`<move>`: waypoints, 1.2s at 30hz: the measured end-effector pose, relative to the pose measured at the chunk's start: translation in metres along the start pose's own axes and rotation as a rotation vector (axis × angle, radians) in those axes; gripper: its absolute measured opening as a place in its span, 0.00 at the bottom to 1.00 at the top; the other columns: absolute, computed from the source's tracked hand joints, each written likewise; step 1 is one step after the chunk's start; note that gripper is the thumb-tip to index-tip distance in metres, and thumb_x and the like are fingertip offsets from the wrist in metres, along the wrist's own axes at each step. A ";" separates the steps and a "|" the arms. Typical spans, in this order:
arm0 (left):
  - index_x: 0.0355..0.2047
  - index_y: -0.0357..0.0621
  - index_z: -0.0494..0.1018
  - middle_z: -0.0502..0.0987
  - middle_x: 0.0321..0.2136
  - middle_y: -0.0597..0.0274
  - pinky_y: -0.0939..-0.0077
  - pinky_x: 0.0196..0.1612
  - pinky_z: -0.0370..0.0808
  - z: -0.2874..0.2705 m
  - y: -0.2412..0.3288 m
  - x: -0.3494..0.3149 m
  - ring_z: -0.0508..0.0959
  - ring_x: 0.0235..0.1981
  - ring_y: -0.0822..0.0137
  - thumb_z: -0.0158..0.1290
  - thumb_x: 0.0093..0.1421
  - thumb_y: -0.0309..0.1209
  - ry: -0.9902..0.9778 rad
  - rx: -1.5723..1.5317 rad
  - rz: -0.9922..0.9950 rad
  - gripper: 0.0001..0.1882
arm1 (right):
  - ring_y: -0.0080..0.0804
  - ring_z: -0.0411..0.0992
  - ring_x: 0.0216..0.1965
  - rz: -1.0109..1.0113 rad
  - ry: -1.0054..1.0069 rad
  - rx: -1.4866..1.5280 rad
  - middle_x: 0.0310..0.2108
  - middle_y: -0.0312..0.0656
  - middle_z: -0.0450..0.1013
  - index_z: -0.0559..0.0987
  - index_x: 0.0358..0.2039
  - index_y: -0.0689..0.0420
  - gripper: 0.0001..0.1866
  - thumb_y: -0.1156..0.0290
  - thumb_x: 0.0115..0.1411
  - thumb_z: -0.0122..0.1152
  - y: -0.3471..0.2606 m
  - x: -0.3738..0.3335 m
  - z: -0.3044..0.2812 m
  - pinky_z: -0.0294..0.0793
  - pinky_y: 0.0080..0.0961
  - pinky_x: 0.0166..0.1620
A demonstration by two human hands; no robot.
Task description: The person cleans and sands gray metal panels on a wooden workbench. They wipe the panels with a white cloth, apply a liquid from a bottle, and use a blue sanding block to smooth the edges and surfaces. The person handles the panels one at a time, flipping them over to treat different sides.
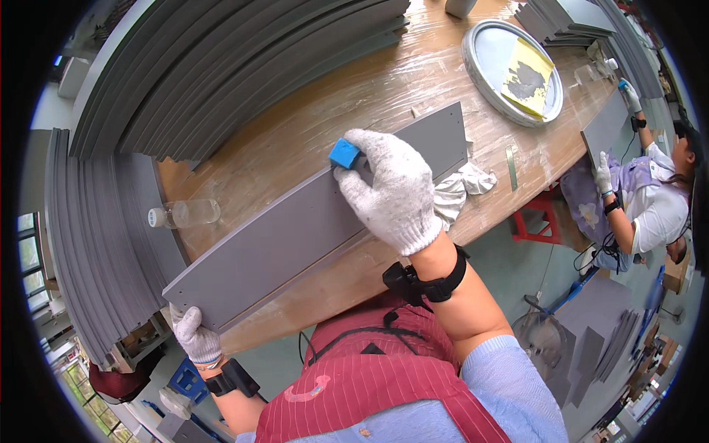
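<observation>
A long grey panel (284, 240) with small holes near its ends lies slantwise across the table's near edge. My left hand (196, 336), in a white knit glove, grips its near left corner, with the thumb on top. In my gloved right hand (391, 192) is a small blue block (344, 153), pinched between thumb and fingers at the panel's far long edge. A crumpled white cloth (464, 190) lies beside the panel's right end, partly behind my right wrist.
Tall stacks of grey panels (244, 81) fill the far left, with more panels (111, 236) at the left. A clear bottle (193, 213) lies between. A round lid (481, 70) bears a yellow sheet (528, 77). At the right, a co-worker (628, 192) handles another panel (607, 125) near a red stool (538, 218).
</observation>
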State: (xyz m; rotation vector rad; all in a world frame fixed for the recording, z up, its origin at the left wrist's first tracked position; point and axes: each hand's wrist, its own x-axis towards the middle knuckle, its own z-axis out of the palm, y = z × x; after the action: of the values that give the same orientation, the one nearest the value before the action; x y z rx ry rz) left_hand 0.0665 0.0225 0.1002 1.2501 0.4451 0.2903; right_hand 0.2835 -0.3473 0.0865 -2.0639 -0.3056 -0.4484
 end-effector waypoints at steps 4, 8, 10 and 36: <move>0.61 0.37 0.70 0.80 0.53 0.55 0.60 0.60 0.75 -0.014 -0.007 0.004 0.80 0.53 0.57 0.60 0.57 0.25 0.013 0.037 -0.024 0.30 | 0.45 0.79 0.34 0.118 0.075 -0.091 0.33 0.47 0.80 0.82 0.44 0.58 0.15 0.69 0.56 0.69 0.064 0.022 -0.038 0.79 0.37 0.41; 0.62 0.38 0.70 0.79 0.54 0.56 0.60 0.62 0.74 -0.024 -0.012 0.007 0.79 0.54 0.57 0.61 0.57 0.27 0.014 0.050 -0.048 0.31 | 0.42 0.80 0.32 0.226 0.177 -0.238 0.32 0.46 0.80 0.83 0.44 0.54 0.15 0.65 0.57 0.69 0.133 0.042 -0.070 0.79 0.37 0.40; 0.62 0.39 0.70 0.79 0.54 0.57 0.60 0.62 0.74 -0.029 -0.016 0.012 0.79 0.54 0.57 0.62 0.57 0.28 0.016 0.076 -0.061 0.31 | 0.41 0.80 0.32 0.220 0.220 -0.404 0.34 0.46 0.81 0.83 0.43 0.53 0.14 0.63 0.58 0.69 0.171 0.053 -0.087 0.79 0.37 0.40; 0.64 0.37 0.64 0.74 0.56 0.57 0.64 0.62 0.71 -0.029 -0.102 0.047 0.74 0.57 0.61 0.50 0.73 0.31 0.169 0.240 -0.398 0.23 | 0.33 0.80 0.39 0.610 -0.054 0.139 0.38 0.47 0.82 0.82 0.46 0.62 0.25 0.56 0.54 0.73 0.219 0.040 -0.102 0.79 0.30 0.46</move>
State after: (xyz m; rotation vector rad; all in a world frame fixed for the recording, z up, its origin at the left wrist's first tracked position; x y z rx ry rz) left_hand 0.0910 0.0377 -0.0126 1.3414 0.8805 0.0016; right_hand 0.3857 -0.5442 -0.0170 -1.9142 0.2564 0.0022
